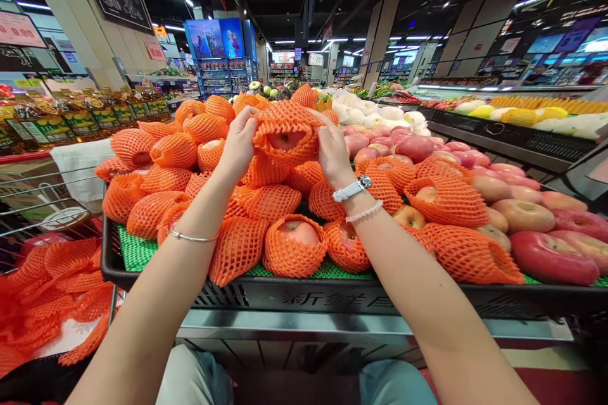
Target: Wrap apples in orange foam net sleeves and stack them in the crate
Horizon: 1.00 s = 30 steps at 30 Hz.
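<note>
Between my two hands, above the fruit pile, is an apple in an orange foam net; red skin shows through the net's opening. My left hand grips the net's left side, fingers closed on it. On the opposite side my right hand pinches the net's edge. Below lie several more apples in orange foam nets, one of them a netted apple at the front with its top bare. To the right, bare red apples lie in rows.
A black crate with green matting holds the fruit. Loose orange foam nets heap at lower left beside a wire cart. Oil bottles stand at left. White-netted fruit sits behind, and another produce display runs along the right.
</note>
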Each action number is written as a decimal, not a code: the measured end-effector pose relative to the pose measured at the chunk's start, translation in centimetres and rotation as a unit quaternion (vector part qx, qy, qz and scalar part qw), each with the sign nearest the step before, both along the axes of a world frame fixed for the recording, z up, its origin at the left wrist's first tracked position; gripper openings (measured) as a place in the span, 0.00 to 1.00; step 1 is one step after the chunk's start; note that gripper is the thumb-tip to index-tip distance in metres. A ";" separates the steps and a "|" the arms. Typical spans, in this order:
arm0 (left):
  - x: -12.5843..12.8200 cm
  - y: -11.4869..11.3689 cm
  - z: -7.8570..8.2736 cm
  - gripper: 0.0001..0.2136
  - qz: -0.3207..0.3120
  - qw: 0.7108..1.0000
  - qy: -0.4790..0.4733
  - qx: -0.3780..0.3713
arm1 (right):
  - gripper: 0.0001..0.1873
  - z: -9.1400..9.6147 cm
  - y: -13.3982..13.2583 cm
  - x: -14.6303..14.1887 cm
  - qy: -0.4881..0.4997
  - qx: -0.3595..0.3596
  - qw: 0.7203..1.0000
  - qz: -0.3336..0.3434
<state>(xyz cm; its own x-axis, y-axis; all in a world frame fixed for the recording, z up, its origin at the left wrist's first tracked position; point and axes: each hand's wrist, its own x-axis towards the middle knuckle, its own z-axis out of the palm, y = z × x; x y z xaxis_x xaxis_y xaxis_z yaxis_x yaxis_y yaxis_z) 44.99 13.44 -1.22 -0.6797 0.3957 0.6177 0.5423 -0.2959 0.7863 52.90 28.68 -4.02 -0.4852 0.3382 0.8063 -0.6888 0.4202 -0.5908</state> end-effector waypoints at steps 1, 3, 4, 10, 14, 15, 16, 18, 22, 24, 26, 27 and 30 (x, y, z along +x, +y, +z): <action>0.2 0.1 0.0 0.06 -0.020 0.999 -0.036 0.010 | 0.22 0.0 0.0 0.0 -0.006 0.009 1.000 -0.008; 0.7 0.1 0.1 0.06 -0.051 0.994 -0.091 0.026 | 0.24 -0.1 -0.1 -0.1 -0.013 0.012 1.000 -0.010; 0.9 0.1 0.1 0.06 -0.062 0.991 -0.112 0.033 | 0.24 -0.1 -0.2 -0.1 -0.013 0.003 1.000 -0.003; 1.1 0.7 -0.3 0.08 -0.033 0.987 -0.148 0.060 | 0.18 -0.6 -0.9 -0.4 -0.018 -0.151 0.985 0.077; 1.0 0.9 -1.0 0.07 0.044 0.999 -0.027 0.010 | 0.13 -1.1 -1.0 -0.4 -0.024 -0.249 0.963 0.101; 1.2 0.9 -1.1 0.07 0.065 0.998 0.016 -0.014 | 0.12 -1.2 -1.0 -0.4 -0.029 -0.266 0.958 0.106; 1.3 0.9 -1.1 0.09 0.082 0.994 0.056 -0.039 | 0.11 -1.2 -1.0 -0.4 -0.038 -0.280 0.953 0.110; 1.8 0.7 -1.1 0.13 0.103 0.984 0.119 -0.084 | 0.08 -1.2 -1.1 -0.3 -0.058 -0.301 0.945 0.111; 1.7 0.3 -1.1 0.17 0.116 0.973 0.166 -0.114 | 0.10 -0.6 -1.7 0.2 -0.099 -0.341 0.926 0.128; 1.4 0.2 -1.2 0.19 0.106 0.972 0.172 -0.122 | 0.11 -0.3 -2.0 0.7 -0.131 -0.350 0.916 0.148; 1.0 0.2 -1.3 0.22 0.087 0.972 0.174 -0.131 | 0.10 -0.1 -2.2 1.2 -0.153 -0.342 0.912 0.167; 0.9 0.2 -1.4 0.23 0.078 0.972 0.175 -0.135 | 0.10 0.0 -2.3 1.5 -0.159 -0.334 0.912 0.177; 0.8 0.3 -1.5 0.24 0.071 0.968 0.192 -0.142 | 0.09 0.2 -2.5 2.1 -0.166 -0.324 0.910 0.196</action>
